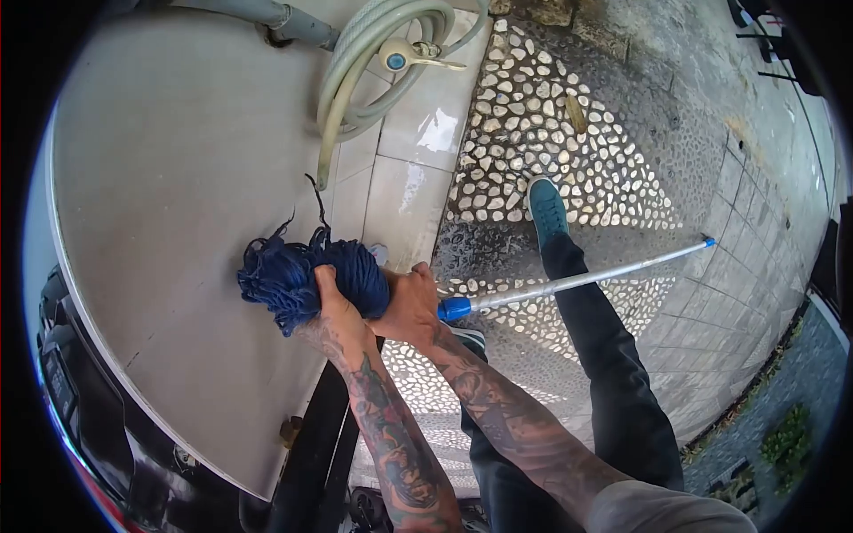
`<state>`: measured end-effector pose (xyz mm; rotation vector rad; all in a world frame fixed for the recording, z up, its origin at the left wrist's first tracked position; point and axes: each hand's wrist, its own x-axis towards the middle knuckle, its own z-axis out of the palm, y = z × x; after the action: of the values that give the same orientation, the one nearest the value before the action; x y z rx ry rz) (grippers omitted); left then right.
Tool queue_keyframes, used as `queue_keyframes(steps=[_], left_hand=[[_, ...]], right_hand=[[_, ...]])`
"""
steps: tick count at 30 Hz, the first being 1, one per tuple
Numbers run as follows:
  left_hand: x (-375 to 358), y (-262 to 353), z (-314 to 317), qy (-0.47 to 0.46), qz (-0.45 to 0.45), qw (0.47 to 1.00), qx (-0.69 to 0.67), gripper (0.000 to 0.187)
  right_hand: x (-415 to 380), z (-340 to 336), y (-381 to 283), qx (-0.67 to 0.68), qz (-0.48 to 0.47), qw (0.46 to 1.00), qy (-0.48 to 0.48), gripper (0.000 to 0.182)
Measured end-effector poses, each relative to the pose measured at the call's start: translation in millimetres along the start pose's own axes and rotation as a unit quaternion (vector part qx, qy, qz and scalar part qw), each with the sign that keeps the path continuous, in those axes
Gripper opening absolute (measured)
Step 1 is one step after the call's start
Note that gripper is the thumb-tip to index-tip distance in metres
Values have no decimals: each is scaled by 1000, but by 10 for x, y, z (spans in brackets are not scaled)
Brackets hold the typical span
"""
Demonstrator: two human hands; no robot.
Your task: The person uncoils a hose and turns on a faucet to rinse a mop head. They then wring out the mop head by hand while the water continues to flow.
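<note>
A mop with dark blue string strands is held in front of me at the left of the head view. My left hand is closed round the bunched strands, thumb on top. Close beside it, my right hand is clenched at the end of the mop head where it meets the handle; its fingertips are partly hidden. From there the silver mop handle runs out to the right, past my leg, with a blue collar near my fist. A few loose strands stick up toward the hose.
A coiled clear hose hangs by a tap with a lever. Wet pale tiles border a pebbled floor. One teal shoe stands on it. A glossy dark vehicle is at lower left.
</note>
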<state>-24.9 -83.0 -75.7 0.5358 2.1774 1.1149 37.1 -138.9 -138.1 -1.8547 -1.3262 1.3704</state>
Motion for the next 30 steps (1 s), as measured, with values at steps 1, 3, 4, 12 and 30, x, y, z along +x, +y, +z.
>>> queue_keyframes(steps=[1, 3, 4, 12, 30], left_hand=[[-24, -10, -4, 13, 20, 1000, -13, 21], [-75, 11, 21, 25, 38, 999, -25, 20], [-115, 53, 31, 31, 44, 998, -22, 20], [-163, 140, 55, 38, 47, 998, -5, 20], [-189, 598, -553, -193, -337, 861, -330, 44]], right_hand=[[4, 10, 0, -2, -4, 1000, -13, 44], [18, 24, 5, -3, -5, 1000, -27, 43], [21, 32, 12, -2, -18, 1000, -21, 44], [75, -41, -61, 2, -39, 999, -7, 50], [-196, -1653, 755, 127, -12, 873, -471, 145]])
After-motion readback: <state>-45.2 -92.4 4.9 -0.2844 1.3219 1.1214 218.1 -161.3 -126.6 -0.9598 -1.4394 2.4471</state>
